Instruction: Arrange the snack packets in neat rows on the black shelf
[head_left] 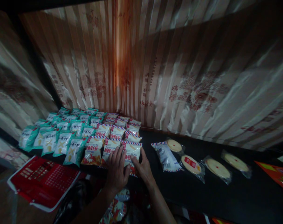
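Rows of small snack bags stand on a black shelf. My left hand (118, 169) lies with stretched fingers against the fronts of two white and red snack bags, the middle front bag (110, 144) and the one at the row's right end. That end bag (133, 149) has a striped top seal. My right hand (144, 168) grips its right edge, thumb across the front and fingers at the side, partly hidden. Left of both hands stands another white and red bag (92, 151), beside teal snack bags (76, 151) in several rows.
A bag lying on its side (167, 157) and several wrapped round flat items (218, 168) rest on the black shelf (192, 199) to the right. An orange packet (276, 174) is at the far right. A red and white bag (43, 182) is low left. Printed pleated curtain (178, 77) hangs behind.
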### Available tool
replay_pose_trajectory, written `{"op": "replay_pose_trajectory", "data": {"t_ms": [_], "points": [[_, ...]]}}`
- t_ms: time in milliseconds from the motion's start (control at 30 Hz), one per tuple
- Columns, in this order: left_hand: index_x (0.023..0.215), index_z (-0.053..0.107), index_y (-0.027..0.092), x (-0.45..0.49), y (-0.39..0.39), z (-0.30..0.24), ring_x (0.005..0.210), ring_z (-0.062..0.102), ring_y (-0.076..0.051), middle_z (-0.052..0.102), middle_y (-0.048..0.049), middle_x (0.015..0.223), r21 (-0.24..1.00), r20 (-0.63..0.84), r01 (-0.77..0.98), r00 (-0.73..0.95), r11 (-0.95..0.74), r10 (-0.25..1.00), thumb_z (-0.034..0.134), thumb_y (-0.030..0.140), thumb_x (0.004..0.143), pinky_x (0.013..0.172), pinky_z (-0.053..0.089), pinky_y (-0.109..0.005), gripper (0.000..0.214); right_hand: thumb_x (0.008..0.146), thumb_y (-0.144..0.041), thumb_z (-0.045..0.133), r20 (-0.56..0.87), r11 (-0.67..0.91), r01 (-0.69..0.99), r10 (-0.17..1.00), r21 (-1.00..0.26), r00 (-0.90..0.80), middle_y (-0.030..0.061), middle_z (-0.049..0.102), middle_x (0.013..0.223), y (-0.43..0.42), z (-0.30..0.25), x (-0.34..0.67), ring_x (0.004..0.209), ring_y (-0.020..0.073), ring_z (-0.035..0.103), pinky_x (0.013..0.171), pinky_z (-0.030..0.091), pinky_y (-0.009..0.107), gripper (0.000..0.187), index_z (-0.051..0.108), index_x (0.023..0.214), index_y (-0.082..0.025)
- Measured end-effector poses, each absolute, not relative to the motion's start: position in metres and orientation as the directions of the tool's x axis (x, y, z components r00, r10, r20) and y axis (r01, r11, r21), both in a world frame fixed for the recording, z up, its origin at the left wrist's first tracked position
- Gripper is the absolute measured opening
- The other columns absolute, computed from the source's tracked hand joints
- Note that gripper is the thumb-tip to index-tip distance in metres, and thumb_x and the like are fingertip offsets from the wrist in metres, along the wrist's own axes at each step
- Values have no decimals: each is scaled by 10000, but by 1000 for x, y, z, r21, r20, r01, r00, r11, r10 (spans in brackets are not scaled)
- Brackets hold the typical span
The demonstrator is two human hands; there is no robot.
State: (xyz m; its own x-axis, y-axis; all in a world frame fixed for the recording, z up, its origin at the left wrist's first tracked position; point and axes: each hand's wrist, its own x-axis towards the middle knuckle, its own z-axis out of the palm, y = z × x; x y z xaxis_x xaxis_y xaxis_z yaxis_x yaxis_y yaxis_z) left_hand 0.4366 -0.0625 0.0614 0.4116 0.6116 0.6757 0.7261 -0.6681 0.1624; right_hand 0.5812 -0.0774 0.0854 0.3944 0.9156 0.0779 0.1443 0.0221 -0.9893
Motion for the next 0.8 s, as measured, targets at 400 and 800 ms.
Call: {"op": "replay_pose_trajectory", "data": {"t_ms": [400,800], "points": [[1363,346,136,438,-63,63,1368,224,-299,328,-154,1455,163,649,729,429,-665,628,452,251,860,1070,254,-511,527,767,-468,585,151,113,135,936,-984,317,64,680,1088,-71,89,583,1034,258,610,903,481,393,617,459,1311,-204],[1397,270,109,438,-63,60,1384,177,-298,297,-151,1473,144,666,724,434,-675,607,448,245,858,1081,235,-508,583,804,-476,541,205,131,204,895,-970,397,57,516,1337,-65,82,585,1263,249,437,1070,324,435,684,312,1406,-245]]}}
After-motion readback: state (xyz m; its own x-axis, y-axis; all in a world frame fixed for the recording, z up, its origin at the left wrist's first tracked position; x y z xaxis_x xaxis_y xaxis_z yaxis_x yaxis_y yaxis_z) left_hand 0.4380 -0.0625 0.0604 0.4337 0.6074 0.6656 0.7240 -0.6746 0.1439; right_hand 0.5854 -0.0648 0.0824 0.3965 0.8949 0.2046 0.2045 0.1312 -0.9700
